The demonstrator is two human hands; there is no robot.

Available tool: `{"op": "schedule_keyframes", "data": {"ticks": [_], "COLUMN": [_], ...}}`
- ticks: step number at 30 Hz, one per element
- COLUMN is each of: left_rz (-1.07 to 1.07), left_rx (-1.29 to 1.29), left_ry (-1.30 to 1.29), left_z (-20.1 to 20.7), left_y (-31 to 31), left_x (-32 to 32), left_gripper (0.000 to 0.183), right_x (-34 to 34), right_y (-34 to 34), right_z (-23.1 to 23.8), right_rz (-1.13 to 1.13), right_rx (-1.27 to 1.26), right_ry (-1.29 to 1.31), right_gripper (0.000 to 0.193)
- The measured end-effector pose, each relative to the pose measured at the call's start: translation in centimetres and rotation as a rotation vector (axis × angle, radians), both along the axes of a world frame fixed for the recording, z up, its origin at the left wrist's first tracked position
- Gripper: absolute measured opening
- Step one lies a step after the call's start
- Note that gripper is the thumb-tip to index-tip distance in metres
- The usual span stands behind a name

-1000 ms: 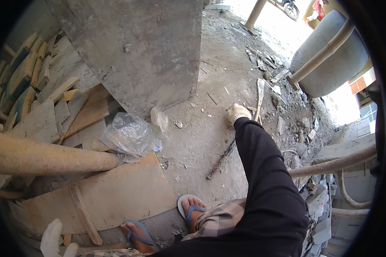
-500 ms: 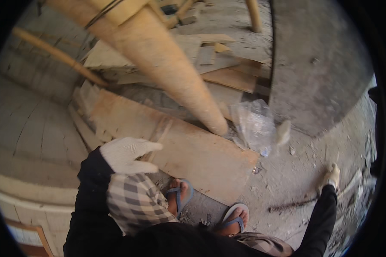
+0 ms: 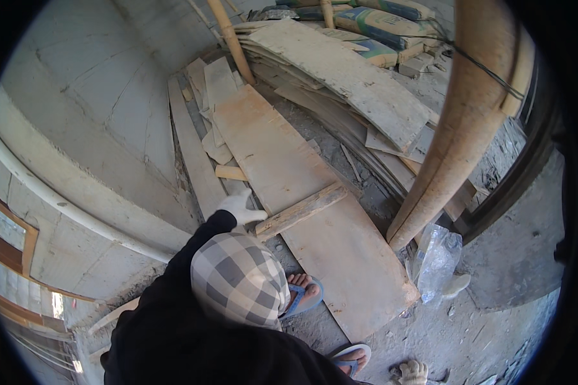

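Note:
My left hand [image 3: 236,208], in a white knit glove, reaches out beside the near end of a rough wooden batten [image 3: 302,209]. Its thumb and fingers are apart, with nothing between them. The batten lies across a long, dusty plywood board [image 3: 359,266] on the ground. At the lower edge, my right hand [image 3: 413,373], also gloved, is low over the dirt with its fingers curled. The picture's edge cuts it off, and what it grips, if anything, cannot be made out.
A thick bamboo pole [image 3: 459,122] slants down beside the board. Stacked plywood sheets [image 3: 347,77] lie behind, with filled sacks [image 3: 379,29] beyond. A crumpled clear plastic bag [image 3: 438,260] rests near the pole's foot. A grey wall [image 3: 103,109] rises at left.
My view has swung, showing more of the board, stacked sheets and sacks. My left hand has come close to the batten's end. My right hand now appears at the lower edge.

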State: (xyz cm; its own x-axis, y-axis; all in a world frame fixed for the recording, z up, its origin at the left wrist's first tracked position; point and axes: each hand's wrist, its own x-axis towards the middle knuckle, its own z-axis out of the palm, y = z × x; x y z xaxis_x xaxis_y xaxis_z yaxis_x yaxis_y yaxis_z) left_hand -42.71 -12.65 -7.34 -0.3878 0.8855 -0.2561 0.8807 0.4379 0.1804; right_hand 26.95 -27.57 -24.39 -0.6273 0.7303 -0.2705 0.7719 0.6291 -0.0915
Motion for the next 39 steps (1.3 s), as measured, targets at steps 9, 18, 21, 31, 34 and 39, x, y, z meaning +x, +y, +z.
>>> {"op": "schedule_keyframes", "data": {"ticks": [9,18,21,31,34,39], "left_rz": [0.536,0.590,0.513,0.447,0.580,0.101], "left_rx": [0.361,0.512,0.467,0.474,0.413,0.160], "left_ry": [-0.303,-1.318,-1.498,-1.354,-1.413,-1.261], "left_z": [-13.0,-19.7,-17.2,-15.9,-16.6,-15.3], "left_y": [3.0,6.2,5.1,1.4,1.6,-2.3], "left_x": [-4.6,-6.4,-5.4,0.0,1.1,5.2], "left_gripper": [0.084,0.050,0.045,0.041,0.043,0.075], "right_x": [2.2,-0.6,-3.9,-14.7,-16.3,-18.3], "right_y": [-0.3,1.7,1.4,3.3,5.1,8.8], "right_z": [-0.1,9.2,11.3,12.5,11.9,10.3], "right_rz": [-0.114,-0.662,-0.441,-0.519,-0.365,-0.240], "right_rx": [-0.254,-0.202,-0.323,-0.600,-0.555,-0.451], "right_ry": [-0.461,0.206,0.213,0.342,0.215,-0.034], "right_gripper": [0.029,0.014,0.015,0.017,0.019,0.031]}}
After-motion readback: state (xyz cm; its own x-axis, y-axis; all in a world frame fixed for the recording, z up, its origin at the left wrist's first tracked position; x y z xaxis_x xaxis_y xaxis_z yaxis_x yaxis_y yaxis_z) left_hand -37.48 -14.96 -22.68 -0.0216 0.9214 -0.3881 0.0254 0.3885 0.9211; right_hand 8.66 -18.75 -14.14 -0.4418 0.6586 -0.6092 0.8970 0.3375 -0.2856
